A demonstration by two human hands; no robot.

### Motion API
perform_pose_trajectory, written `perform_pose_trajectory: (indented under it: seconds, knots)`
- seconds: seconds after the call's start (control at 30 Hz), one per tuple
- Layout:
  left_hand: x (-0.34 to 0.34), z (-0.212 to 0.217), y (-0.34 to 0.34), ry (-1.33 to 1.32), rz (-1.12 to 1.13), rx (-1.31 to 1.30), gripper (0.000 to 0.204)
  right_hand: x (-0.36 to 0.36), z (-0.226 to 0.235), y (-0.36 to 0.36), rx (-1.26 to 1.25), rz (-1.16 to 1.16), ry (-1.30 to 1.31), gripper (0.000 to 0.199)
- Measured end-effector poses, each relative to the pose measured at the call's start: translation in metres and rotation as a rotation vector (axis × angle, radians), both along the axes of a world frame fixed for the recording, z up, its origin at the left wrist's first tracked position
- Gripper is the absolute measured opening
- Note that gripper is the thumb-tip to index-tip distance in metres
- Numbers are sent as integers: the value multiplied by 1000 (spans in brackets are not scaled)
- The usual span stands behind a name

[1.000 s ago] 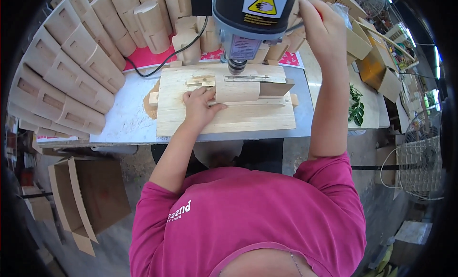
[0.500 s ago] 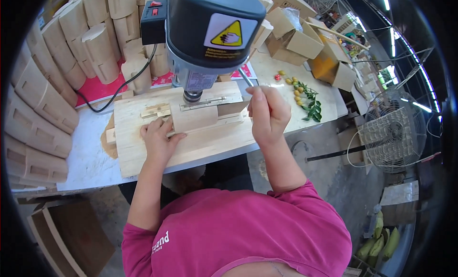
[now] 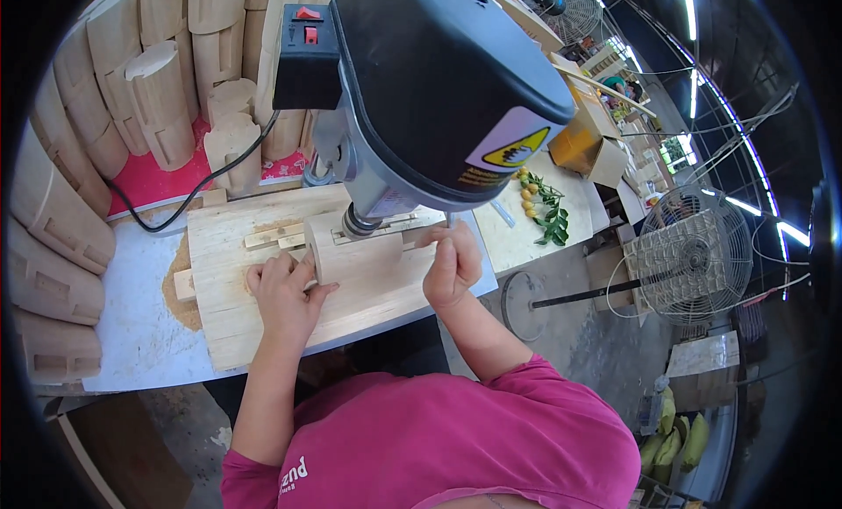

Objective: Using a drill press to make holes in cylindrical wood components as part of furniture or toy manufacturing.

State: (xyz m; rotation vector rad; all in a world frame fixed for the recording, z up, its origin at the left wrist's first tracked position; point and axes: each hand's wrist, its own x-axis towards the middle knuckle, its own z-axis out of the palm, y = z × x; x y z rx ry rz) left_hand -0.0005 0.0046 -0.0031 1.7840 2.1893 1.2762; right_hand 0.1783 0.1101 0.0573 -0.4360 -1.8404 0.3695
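Right hand (image 3: pixel 454 265), curled round the drill press (image 3: pixel 438 88) feed lever (image 3: pixel 450 219), has dropped from its raised position a second ago, so the feed is probably engaged. Its forearm slants up and leftward. Left hand (image 3: pixel 288 291), thumb and fingers spread, stays braced against the left end of the rounded wooden block (image 3: pixel 361 265), which lies beneath the chuck (image 3: pixel 360 223) on a wooden board (image 3: pixel 230 327).
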Motion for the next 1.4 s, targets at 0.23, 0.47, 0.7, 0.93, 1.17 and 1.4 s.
perform_pose_trajectory:
  seconds: [0.23, 0.47, 0.7, 0.93, 1.17, 1.4]
  knots:
    - [-1, 0, 1, 18, -4, 5, 49, -8, 0, 4, 58, 30, 82, 15]
    - [-2, -1, 0, 71, -7, 29, 48, 17, 28, -3, 116, 23, -20, 15]
    - [-4, -11, -5, 125, 13, -5, 44, -23, 157, 38, 99, -232, -81, 22]
    - [0, -6, 3, 144, 28, -74, 47, -38, 156, 93, -209, -16, -58, 27]
    - [4, 6, 0, -26, 11, -140, 39, 39, 45, 76, -286, 130, -476, 41]
    - [5, 12, -24, -451, -169, -3, 37, 70, 7, 33, -639, 243, -597, 32]
